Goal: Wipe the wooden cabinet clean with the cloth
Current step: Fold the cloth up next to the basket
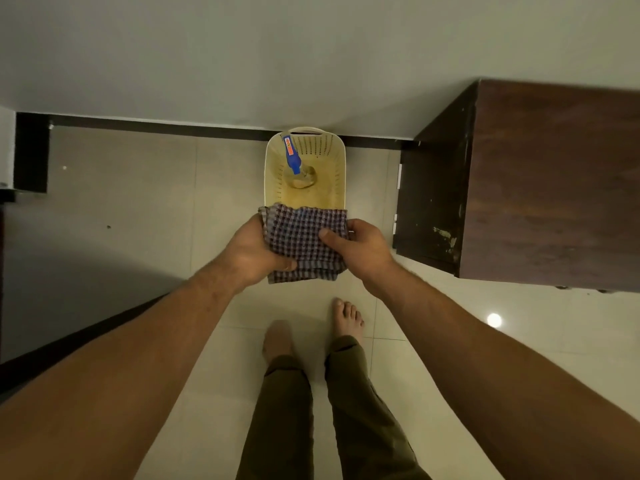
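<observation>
While the person stands barefoot on the pale tiled floor point(121, 202), both hands are out front with the folded blue-and-white checked cloth point(298, 237) held between them. The left hand point(256, 251) grips its left edge, thumb curled over the lower corner. The right hand point(363, 247) pinches the right edge, thumb pressed flat on top of the fabric and fingers tucked beneath. The cloth is folded in several layers and spread between the two hands. Just beyond the hands, a cream perforated plastic basket point(270, 174) stands on the floor against the wall, its near rim hidden behind the cloth. Inside it leans a blue plastic bottle point(292, 157) with an orange label, its lower end resting on a tan lump I can't identify. Off to the right of the right hand, well apart from the cloth, there's the dark brown wooden cabinet point(554, 185), its side panel scuffed with pale chips near the lower corner. Below the hands are two bare feet point(348, 317) and olive trouser legs point(284, 410).
</observation>
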